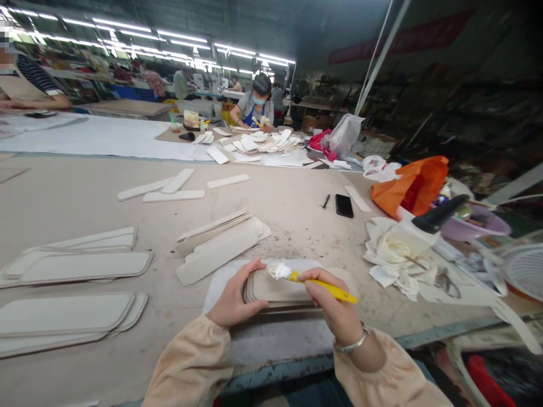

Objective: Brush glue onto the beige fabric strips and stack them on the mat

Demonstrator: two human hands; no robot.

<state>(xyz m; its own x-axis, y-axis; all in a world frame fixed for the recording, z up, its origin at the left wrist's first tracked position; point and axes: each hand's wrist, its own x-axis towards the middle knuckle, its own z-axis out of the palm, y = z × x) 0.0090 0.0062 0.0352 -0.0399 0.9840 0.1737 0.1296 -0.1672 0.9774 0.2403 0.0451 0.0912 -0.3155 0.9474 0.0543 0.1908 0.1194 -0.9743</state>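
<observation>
My right hand (328,299) grips a brush with a yellow handle (333,290). White paste coats the brush tip (280,271), which is over the top of a stack of pale flat panels (282,289). Around the left end of that stack curls my left hand (237,297), thumb on the near side and fingers on the far side. A white sheet (218,281) lies under the stack. Just beyond, a loose pile of similar long panels (224,249) rests at a slant.
More panels (85,267) lie in piles at left. A black phone (344,206), a white container (405,237) with paste, an orange bag (411,183) and a purple basin (477,221) are at right. A co-worker (257,104) sits across the table.
</observation>
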